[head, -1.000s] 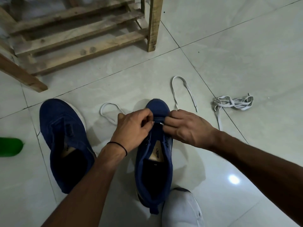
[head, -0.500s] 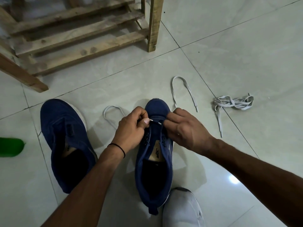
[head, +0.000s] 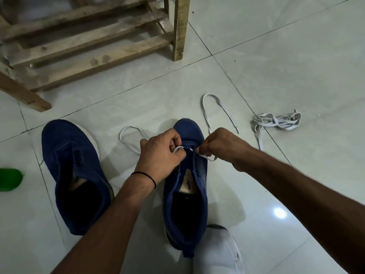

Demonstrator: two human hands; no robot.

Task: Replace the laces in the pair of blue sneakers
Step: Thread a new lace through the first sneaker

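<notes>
Right now left hand (head: 161, 155) and right hand (head: 223, 147) each pinch a lace (head: 178, 149) end over the middle shoe (head: 189, 129); I'd pull both evenly, flat.

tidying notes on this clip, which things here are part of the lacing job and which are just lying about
Job: sneaker being laced, white lace, left hand, right hand, other sneaker, bundled lace.
Lying about: wooden rack, green object.

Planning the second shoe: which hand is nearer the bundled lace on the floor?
Right. The right hand sits left of the bundled lace; the left hand is farther left, across the sneaker.
</notes>
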